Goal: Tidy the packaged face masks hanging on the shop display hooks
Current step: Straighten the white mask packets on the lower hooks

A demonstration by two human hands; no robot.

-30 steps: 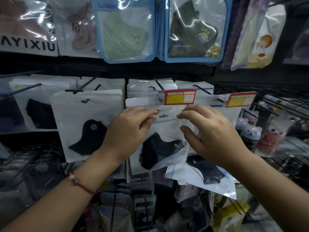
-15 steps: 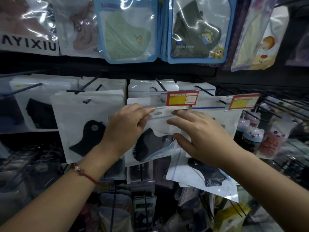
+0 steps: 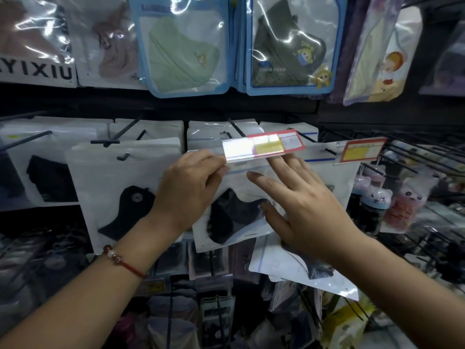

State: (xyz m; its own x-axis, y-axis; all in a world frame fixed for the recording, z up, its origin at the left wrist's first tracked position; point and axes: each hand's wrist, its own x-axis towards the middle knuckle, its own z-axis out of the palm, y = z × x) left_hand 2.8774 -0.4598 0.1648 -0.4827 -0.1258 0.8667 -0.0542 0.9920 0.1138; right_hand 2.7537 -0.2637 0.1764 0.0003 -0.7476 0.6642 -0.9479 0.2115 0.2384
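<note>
A left hand [image 3: 186,192] pinches the top edge of a black mask packet [image 3: 226,222] under the hook's price tag [image 3: 264,146]. The right hand [image 3: 309,205], fingers spread, rests flat on it. Next, probably threading its hole onto the hook.

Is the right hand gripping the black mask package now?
No, the right hand lies with straight, spread fingers against the black mask package, and does not curl round it.

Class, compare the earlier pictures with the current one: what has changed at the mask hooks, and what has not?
The right hand let go of the black mask packet and opened flat; the price tag holder tipped upward. The left hand kept pinching the packet's top edge. Neighbouring packets stayed hanging.
</note>
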